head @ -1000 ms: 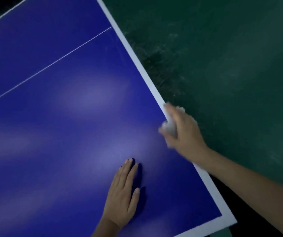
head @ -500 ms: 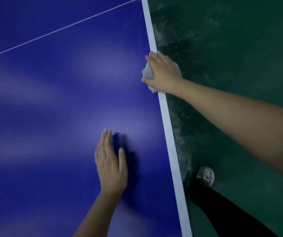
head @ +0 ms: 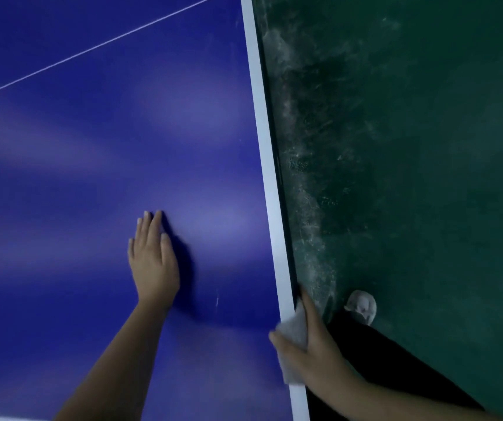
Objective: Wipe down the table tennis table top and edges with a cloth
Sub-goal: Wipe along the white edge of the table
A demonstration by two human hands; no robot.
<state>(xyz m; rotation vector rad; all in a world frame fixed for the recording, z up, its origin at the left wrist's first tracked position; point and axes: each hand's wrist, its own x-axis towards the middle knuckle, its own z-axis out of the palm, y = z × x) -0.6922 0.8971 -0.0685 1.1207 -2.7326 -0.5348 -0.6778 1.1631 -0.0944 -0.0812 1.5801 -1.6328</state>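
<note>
My right hand (head: pixel 314 344) grips the cloth (head: pixel 294 328) on the desk edge (head: pixel 262 141), which runs straight ahead; left hand (head: pixel 153 259) flat.

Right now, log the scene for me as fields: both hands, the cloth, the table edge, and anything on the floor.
left hand: flat, palm down on the blue table top
right hand: grips the cloth at the table's side edge
cloth: pale, folded over the white edge stripe
floor: green, scuffed pale beside the table
shoe: light-coloured, on the floor near the right hand
</note>
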